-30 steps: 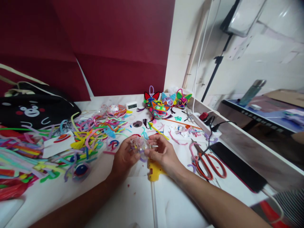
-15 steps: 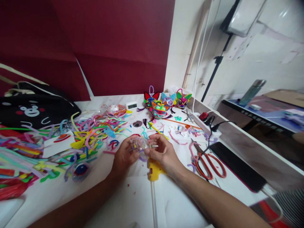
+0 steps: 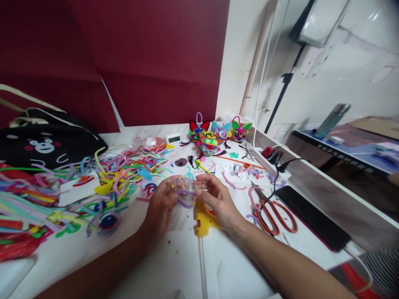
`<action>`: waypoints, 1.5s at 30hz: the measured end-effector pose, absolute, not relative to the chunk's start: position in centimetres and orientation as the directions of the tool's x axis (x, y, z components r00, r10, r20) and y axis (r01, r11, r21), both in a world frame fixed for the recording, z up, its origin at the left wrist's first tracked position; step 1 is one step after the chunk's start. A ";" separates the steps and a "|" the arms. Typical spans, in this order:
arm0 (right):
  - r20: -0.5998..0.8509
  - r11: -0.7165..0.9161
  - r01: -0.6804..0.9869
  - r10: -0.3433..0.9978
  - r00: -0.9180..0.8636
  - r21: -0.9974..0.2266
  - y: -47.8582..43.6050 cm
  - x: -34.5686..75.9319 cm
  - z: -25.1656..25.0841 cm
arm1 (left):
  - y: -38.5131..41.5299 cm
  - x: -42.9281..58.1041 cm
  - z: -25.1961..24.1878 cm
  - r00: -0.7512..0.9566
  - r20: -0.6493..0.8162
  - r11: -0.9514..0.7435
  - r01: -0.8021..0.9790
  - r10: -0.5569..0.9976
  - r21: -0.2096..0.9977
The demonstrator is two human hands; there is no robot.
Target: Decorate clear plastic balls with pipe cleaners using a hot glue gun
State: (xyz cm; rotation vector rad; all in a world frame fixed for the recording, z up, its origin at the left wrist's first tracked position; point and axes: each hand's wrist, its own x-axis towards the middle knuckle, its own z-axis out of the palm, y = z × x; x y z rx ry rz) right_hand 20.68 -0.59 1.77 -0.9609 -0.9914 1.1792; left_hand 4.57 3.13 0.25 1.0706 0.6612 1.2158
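My left hand (image 3: pixel 162 203) is closed around the left side of a clear plastic ball (image 3: pixel 184 187). A bent purple pipe cleaner (image 3: pixel 185 200) shows on the ball's near side, with small coloured bits behind it. My right hand (image 3: pixel 215 197) pinches at the ball's right edge, thumb below and curled fingers above. Beneath the right hand lies a yellow hot glue gun (image 3: pixel 204 220) with a glue stick (image 3: pixel 202 265) sticking out toward me. Blur hides the fine detail on the ball.
Left lie heaped pipe cleaners (image 3: pixel 34 207) and another ball (image 3: pixel 108 222). Finished colourful animal-head ornaments (image 3: pixel 210 145) stand at the back near a small digital clock (image 3: pixel 173 138). To the right are orange-handled scissors (image 3: pixel 274 216), a phone (image 3: pixel 311 218) and a power strip (image 3: pixel 271 162).
The ball has turned between my hands, so the purple pipe cleaner now faces me more fully. My right thumb has shifted toward the ball's edge. The glue gun has stayed put.
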 end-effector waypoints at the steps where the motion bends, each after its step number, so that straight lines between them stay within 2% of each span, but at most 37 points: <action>1: 0.103 0.130 -0.269 0.989 0.110 -0.954 -0.7 20.7 1.8 | 3.1 4.6 0.4 0.281 0.119 0.015 -0.432 0.952 0.902; 8: 0.118 0.148 -0.277 0.986 0.121 -0.950 -0.8 20.9 1.8 | 3.2 4.6 1.4 0.380 0.013 0.223 -0.568 0.925 0.792; 15: 0.192 0.214 -0.182 0.972 0.133 -0.960 -0.8 21.0 1.7 | 3.2 4.7 2.1 0.476 -0.067 0.385 -0.611 0.877 0.691; 22: 0.383 0.374 0.098 0.918 0.105 -0.922 -1.3 20.7 1.5 | 3.2 4.7 2.3 0.479 -0.082 0.398 -0.608 0.874 0.688; 26: 0.411 0.394 0.188 0.909 0.062 -0.900 -1.5 20.5 1.2 | 3.1 4.8 2.6 0.494 -0.088 0.410 -0.594 0.865 0.692; 38: 0.335 0.321 0.170 0.940 0.067 -0.932 -1.3 20.4 0.7 | 2.9 4.8 2.1 0.546 -0.112 0.467 -0.571 0.830 0.675; 45: 0.418 0.398 0.196 0.906 0.072 -0.896 -0.9 20.4 0.0 | 2.9 4.8 1.9 0.559 -0.121 0.481 -0.560 0.820 0.675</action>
